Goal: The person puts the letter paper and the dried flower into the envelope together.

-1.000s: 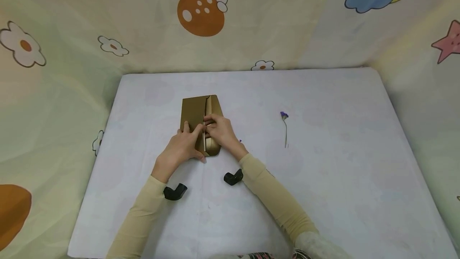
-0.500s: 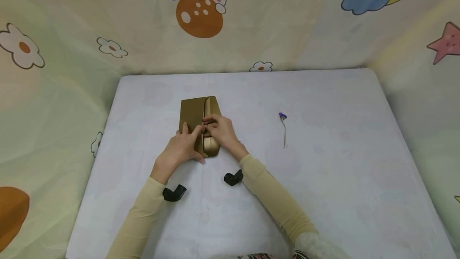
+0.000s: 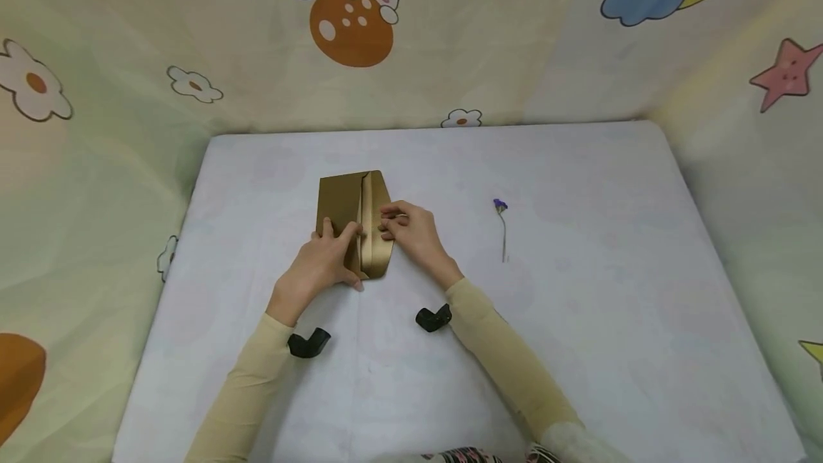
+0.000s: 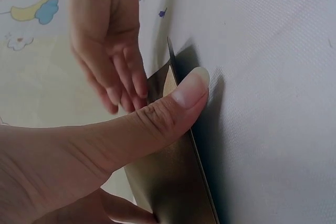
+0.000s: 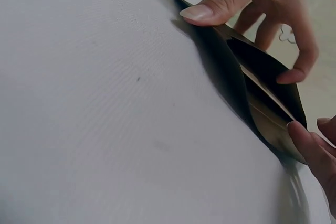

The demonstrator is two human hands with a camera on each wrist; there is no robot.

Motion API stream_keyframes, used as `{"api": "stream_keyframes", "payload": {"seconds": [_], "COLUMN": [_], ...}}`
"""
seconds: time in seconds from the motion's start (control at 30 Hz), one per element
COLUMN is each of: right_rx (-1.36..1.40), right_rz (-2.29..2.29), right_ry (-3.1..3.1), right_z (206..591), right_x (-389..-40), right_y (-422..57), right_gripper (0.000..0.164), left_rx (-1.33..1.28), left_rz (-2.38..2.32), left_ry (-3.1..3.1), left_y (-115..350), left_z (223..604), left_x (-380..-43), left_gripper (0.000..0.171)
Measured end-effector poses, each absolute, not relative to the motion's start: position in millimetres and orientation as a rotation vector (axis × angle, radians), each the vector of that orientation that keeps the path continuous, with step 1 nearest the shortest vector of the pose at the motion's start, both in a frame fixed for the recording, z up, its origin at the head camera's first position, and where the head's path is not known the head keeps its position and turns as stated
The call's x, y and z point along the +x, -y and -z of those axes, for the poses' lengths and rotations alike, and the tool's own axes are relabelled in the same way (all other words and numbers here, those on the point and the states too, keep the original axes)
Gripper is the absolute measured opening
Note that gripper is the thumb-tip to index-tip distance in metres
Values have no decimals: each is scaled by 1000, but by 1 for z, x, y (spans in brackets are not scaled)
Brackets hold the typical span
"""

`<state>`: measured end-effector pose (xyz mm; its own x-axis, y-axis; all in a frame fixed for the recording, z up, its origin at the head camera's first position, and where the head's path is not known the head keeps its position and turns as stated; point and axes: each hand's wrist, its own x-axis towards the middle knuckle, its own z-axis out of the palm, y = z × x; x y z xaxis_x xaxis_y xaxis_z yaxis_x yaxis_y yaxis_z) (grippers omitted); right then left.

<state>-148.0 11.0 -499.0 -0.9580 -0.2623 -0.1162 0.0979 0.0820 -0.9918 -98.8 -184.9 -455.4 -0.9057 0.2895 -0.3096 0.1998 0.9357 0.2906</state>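
Note:
A gold envelope lies on the white table, its flap folded out to the right. My left hand grips its left part, thumb at the near edge and fingers spread over the front. In the right wrist view the envelope's mouth gapes, and a thin pale edge shows inside it. My right hand is over the flap's outer edge with loosely bent fingers. In the right wrist view, one right fingertip overlaps the mouth's rim. Nothing shows held in that hand.
A small purple flower on a thin stem lies on the table right of the envelope. A black wrist mount projects from the left sleeve, another black mount from the right. A patterned cloth hangs behind the table.
My right hand has drawn out of the envelope's mouth and moved right, uncovering more of the flap. My left hand keeps its hold on the envelope. The head view has shifted slightly.

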Motion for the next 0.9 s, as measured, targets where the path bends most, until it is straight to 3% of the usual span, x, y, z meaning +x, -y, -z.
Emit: {"api": "stream_keyframes", "payload": {"seconds": [0.9], "right_rx": [50], "right_rz": [1862], "right_ry": [-2566], "right_z": [487], "right_x": [-126], "right_y": [-105], "right_gripper": [20], "left_rx": [362], "left_rz": [-422], "left_ry": [-2739], "left_y": [189], "left_z": [457], "left_x": [-100], "left_gripper": [98]}}
